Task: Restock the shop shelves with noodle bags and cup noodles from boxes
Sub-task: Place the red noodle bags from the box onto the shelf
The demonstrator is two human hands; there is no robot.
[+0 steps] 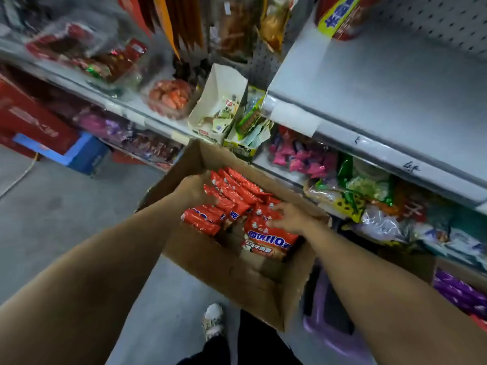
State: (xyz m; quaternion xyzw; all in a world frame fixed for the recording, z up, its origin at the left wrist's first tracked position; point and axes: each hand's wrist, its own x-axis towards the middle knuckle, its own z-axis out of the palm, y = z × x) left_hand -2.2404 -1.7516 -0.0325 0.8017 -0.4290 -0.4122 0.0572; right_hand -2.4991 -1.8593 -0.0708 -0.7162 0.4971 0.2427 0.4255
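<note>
Left hand: reaches into the left side of the box, fingers curled down over the end of a row of noodle bags and gripping it; fingertips hidden behind the packs.

Right hand: fingers straight and spread, laid flat on the bags at the right side of the box, holding nothing.

Noodle bags: red wrappers with white and blue print, all inside the box. One row stands on edge, running from the left hand toward the far corner. A few lie crosswise at the near left. One lies face up under the right hand.

Cardboard box: brown, flaps open, just in front of the shelving. Its near half shows bare cardboard bottom.

Purple stool: plastic, partly under the box's right corner.

Upper shelf: grey metal, right of the box, a red and yellow pack at its back edge.

Lower shelf: mixed snack bags in pink, green and clear wrap.

White display carton: on the adjoining left shelf, small sachets inside.

Floor: grey. One shoe is visible below the box.
</note>
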